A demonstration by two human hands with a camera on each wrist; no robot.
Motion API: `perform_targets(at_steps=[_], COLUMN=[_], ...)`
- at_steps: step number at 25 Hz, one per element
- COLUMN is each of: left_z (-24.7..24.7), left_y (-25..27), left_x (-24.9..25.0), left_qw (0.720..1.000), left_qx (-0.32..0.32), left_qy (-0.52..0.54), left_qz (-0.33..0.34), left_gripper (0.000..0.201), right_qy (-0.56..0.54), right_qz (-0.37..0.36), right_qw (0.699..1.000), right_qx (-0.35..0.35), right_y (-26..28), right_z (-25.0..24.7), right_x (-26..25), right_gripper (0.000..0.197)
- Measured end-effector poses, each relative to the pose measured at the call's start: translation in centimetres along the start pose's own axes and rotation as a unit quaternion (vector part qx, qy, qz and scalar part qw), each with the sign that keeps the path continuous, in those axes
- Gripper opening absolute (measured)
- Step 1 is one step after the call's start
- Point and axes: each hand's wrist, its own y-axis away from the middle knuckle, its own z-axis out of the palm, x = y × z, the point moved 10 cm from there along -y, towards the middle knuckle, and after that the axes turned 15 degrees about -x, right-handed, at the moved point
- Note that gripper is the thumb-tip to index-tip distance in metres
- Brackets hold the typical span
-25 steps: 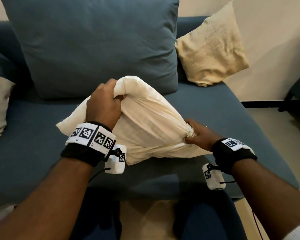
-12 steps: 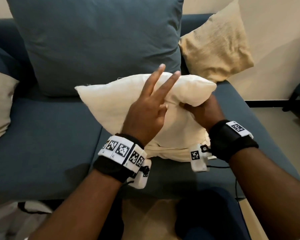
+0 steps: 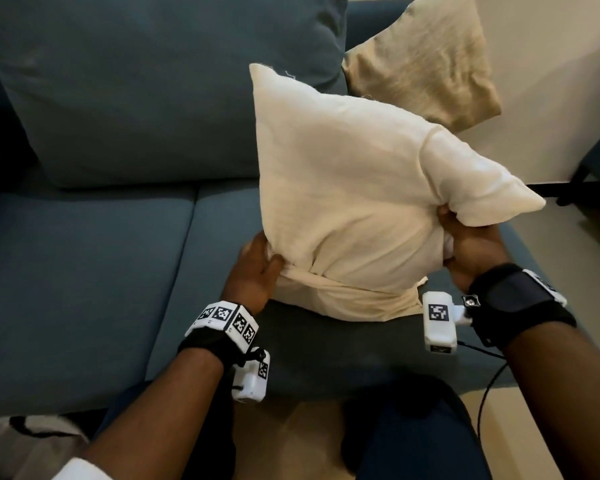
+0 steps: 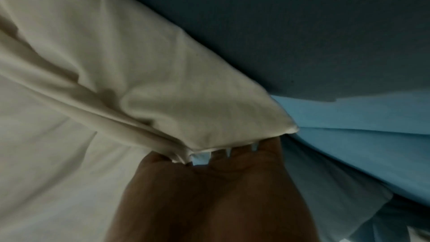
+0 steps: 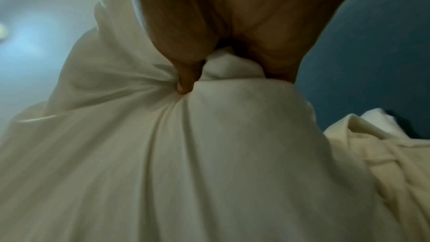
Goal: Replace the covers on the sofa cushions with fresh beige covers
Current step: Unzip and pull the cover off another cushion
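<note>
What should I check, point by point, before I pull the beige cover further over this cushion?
1. Left hand grips the cover's lower left edge: ok.
2. Right hand holds bunched fabric at the lower right: ok.
3. Cushion stands upright on the sofa seat: ok.
4. Cover fully over the cushion: not ok, loose fabric is gathered at the bottom.
5. Closure of the cover, zip or buttons: cannot tell, hidden in the folds.
6. Top corners filled: the left one ok, the other cannot tell.

Left fingers [image 3: 253,242] hidden — behind cushion [image 3: 343,188].
</note>
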Motion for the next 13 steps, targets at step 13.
perform_targets(at_steps=[13], left_z=[4.8], left_y=[-0.9], left_x=[-2.5], left_qw=[0.969], left_qx=[-0.073], left_qy=[-0.219], left_qz=[-0.087], left_gripper=[0.094], right_qy=[-0.018], right_qz=[0.143], right_qw=[0.975], right_qx=[0.168], right_y=[-5.1], right_z=[-12.1], right_x=[7.2], right_gripper=[0.052])
